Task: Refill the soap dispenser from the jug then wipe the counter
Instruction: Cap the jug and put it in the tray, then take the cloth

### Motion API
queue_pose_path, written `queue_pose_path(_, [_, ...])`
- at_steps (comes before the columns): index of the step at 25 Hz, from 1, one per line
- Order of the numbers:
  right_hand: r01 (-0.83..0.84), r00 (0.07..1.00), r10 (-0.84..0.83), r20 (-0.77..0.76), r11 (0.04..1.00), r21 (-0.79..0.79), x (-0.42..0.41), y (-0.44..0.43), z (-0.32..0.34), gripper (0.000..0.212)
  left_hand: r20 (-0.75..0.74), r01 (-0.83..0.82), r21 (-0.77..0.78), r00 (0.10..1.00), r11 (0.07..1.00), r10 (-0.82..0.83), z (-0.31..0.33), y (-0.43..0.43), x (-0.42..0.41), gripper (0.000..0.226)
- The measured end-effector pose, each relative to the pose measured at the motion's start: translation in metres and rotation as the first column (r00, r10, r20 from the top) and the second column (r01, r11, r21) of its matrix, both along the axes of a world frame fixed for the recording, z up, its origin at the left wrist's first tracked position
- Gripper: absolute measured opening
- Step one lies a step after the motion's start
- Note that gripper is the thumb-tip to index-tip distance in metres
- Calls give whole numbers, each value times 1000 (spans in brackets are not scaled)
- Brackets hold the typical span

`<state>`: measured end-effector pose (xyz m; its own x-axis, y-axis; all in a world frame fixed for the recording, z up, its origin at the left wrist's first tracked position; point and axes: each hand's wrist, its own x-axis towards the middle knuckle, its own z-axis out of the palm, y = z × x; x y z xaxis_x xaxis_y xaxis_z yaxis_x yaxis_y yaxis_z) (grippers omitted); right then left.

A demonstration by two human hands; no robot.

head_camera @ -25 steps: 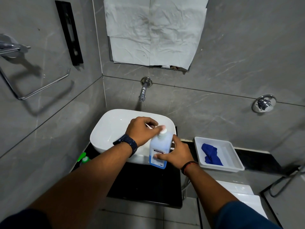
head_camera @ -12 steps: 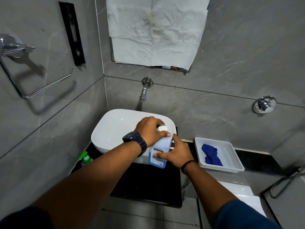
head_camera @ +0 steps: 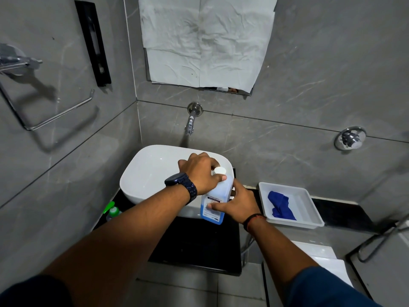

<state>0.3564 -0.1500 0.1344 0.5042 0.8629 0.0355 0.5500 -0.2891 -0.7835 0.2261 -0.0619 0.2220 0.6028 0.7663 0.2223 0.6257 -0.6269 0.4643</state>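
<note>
A translucent blue jug (head_camera: pixel 218 191) with a white cap (head_camera: pixel 219 171) stands upright on the black counter (head_camera: pixel 194 242), against the front right of the white basin (head_camera: pixel 150 171). My left hand (head_camera: pixel 199 171) curls round the jug's neck, thumb just under the cap. My right hand (head_camera: pixel 238 202) grips the jug's body from the right, thumb across the label. The soap dispenser (head_camera: pixel 113 211), clear with a green pump, stands on the counter left of the basin, partly hidden by my left forearm. A blue cloth (head_camera: pixel 280 207) lies in a white tray (head_camera: pixel 309 221) to the right.
A wall tap (head_camera: pixel 190 122) juts out over the basin. A chrome towel holder (head_camera: pixel 55 116) hangs on the left wall and a valve knob (head_camera: pixel 349 138) on the right. White paper covers the mirror (head_camera: pixel 205 41). A white toilet tank lid (head_camera: pixel 321 255) sits lower right.
My left hand has turned at the jug's top, the wrist swinging right and the watch rolling over. The cap shows more now. The jug and my right hand stay in place.
</note>
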Motion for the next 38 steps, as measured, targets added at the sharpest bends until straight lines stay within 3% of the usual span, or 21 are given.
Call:
queue_pose_path(3, [-13, 1000, 13, -9, 1000, 14, 1, -1, 2, 93, -23, -77, 57, 997, 995, 79, -1, 0, 1, 52])
queue_pose_path(9, [-76, 997, 76, -32, 997, -2, 2, 3, 9, 82, -21, -37, 150, 999, 988, 41, -8, 4, 4, 41])
queue_pose_path(16, [-212, 957, 210, -200, 977, 9, 23, -4, 8, 74, -21, 81, 97, 997, 992, -79, -8, 5, 8, 43])
queue_pose_path(21, [-216, 914, 247, -323, 968, 130, 51, -12, 12, 71, 49, 18, 222, 998, 975, -29, 9, -8, 40, 42])
queue_pose_path(24, [-91, 937, 165, -307, 967, 240, 58, -16, 13, 75, 41, -35, 296, 999, 954, 24, 24, -15, 71, 46])
queue_pose_path(28, [189, 976, -156, -150, 952, 242, 65, -8, 8, 76, 61, -36, 286, 998, 958, 19, 31, -10, 113, 46])
queue_pose_path(33, [375, 927, -373, -48, 906, 196, 131, 12, -5, 60, 176, 193, 13, 966, 981, -192, 5, 33, 172, 90])
queue_pose_path(38, [583, 803, -596, -33, 772, 253, 230, 12, -28, 55, 125, 339, 142, 926, 930, -356, -60, 67, 244, 84])
